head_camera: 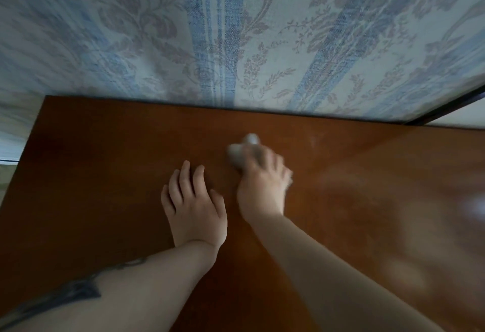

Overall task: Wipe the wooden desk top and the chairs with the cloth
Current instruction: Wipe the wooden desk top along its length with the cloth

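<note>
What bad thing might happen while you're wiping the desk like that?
The small pale grey cloth sits bunched under the right hand, so it might miss patches of the brown wooden desk top. The left hand lies flat on the wood and may leave fingermarks. The wiping could brush the blue floral fabric behind.

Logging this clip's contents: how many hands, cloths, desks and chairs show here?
Hands: 2, left hand flat on the desk, right hand on the cloth
Cloths: 1, pale cloth
Desks: 1, wooden desk top
Chairs: 0
Total: 4
</note>
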Motion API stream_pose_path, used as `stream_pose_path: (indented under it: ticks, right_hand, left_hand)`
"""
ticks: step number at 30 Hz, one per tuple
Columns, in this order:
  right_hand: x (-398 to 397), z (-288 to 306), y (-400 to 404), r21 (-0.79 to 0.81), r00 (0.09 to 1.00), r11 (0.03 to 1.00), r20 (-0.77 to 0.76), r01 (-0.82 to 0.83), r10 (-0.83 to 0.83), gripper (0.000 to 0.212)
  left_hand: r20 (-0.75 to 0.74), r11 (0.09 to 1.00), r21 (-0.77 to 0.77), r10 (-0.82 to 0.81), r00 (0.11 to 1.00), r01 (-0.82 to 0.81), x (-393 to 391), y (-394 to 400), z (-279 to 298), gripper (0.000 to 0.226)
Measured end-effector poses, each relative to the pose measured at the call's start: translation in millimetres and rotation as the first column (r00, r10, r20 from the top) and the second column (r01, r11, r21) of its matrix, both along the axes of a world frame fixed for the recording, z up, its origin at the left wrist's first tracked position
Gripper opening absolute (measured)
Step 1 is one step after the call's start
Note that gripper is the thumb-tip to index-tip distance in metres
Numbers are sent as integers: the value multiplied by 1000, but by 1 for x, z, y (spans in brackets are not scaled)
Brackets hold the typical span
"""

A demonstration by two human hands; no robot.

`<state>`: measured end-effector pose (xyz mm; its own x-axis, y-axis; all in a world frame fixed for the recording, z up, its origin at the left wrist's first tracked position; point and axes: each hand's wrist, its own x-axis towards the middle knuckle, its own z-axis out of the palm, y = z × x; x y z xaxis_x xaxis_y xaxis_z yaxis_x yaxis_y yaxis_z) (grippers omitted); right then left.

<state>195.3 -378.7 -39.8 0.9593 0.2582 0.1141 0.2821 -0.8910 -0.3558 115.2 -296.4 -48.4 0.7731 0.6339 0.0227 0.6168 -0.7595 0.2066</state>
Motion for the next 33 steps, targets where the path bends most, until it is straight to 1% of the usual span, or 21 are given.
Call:
stream_pose_path:
  ticks: [1, 2, 3, 4, 5, 7, 9, 11, 12, 14, 16, 17, 18, 20, 22, 24, 25, 26, 28, 30, 33]
  right_hand:
    - [4, 2, 7, -38, 978, 977, 8, -208, 209, 61]
    - [19, 6, 9, -83, 937, 933, 3, -349, 351, 61]
    - [38, 9, 9, -132, 918, 909, -20, -396, 397, 61]
    - [57, 10, 6, -173, 935, 919, -36, -355, 354, 61]
    - [74, 10, -1, -192, 968, 949, -51, -251, 245, 62]
    - [91, 8, -20, -168, 995, 985, -86, 43, -58, 63]
    - [82, 11, -32, -167, 952, 949, -102, 268, -287, 62]
    - [56, 16, -25, -199, 914, 916, -146, 347, -378, 63]
    - [43, 19, -16, -192, 927, 934, -169, 301, -334, 63]
    - [25, 19, 4, -140, 984, 990, -177, 0, -25, 62]
    - [43, 19, 12, -145, 947, 940, -146, -308, 287, 65]
    - [60, 18, 9, -177, 935, 920, -125, -351, 332, 67]
    - [78, 16, 3, -201, 949, 929, -120, -310, 290, 68]
    - [96, 13, -16, -170, 991, 982, -120, -81, 61, 66]
    - [88, 8, -21, -95, 984, 989, -123, 117, -128, 63]
    - [73, 5, -9, -7, 960, 977, -184, 215, -213, 64]
    - [64, 7, -2, 49, 956, 976, -214, 214, -199, 64]
    - [54, 9, 3, 106, 968, 983, -218, 151, -126, 64]
    - [26, 12, 2, 164, 972, 983, -201, -89, 121, 61]
    - [-5, 11, -20, 170, 936, 953, -207, -252, 285, 56]
    - [-37, 8, -73, 124, 929, 940, -156, -319, 336, 52]
  left_hand:
    - [-8, 1000, 2, -1, 1000, 1, 0, 0, 0, 50]
    - [-17, 1000, 2, -1, 1000, 1, 0, 0, 1, 50]
    - [-22, 1000, -1, 1, 1000, -1, 1, 0, 1, 51]
    - [-24, 1000, -4, 4, 1000, -4, 1, 0, 1, 50]
    - [-25, 1000, -9, 5, 1000, -5, 1, 0, 1, 50]
    - [-22, 1000, -16, 2, 1000, -3, 1, 0, 1, 50]
    - [-18, 1000, -18, -1, 1000, 0, 1, 0, 1, 50]
    - [-17, 1000, -18, -2, 1000, 2, 1, 0, 0, 50]
    - [-18, 1000, -15, -3, 1000, 2, 0, 0, 0, 50]
    - [-16, 1000, -10, 1, 1000, -1, 0, 0, 0, 50]
    - [-18, 1000, -11, 6, 1000, -6, 0, 0, 0, 50]
    - [-18, 1000, -14, 7, 1000, -7, 0, 0, 1, 50]
    - [-17, 1000, -17, 5, 1000, -6, 1, 0, 1, 50]
    - [-22, 1000, -19, -4, 1000, 3, 0, 0, 0, 49]
    - [-31, 1000, -20, -5, 1000, 4, -1, 0, 0, 46]
    - [-44, 999, -35, 1, 999, -3, 0, 0, 0, 47]
    - [-48, 999, -42, 0, 999, -2, 0, 0, 0, 48]
    - [-48, 999, -45, -3, 999, 1, 1, 0, 0, 48]
    - [-46, 999, -49, -14, 999, 12, 1, 1, 0, 49]
    - [-29, 998, -67, -17, 999, 15, 1, 2, 0, 49]
    - [-14, 996, -93, -17, 1000, 16, -1, 2, 0, 48]
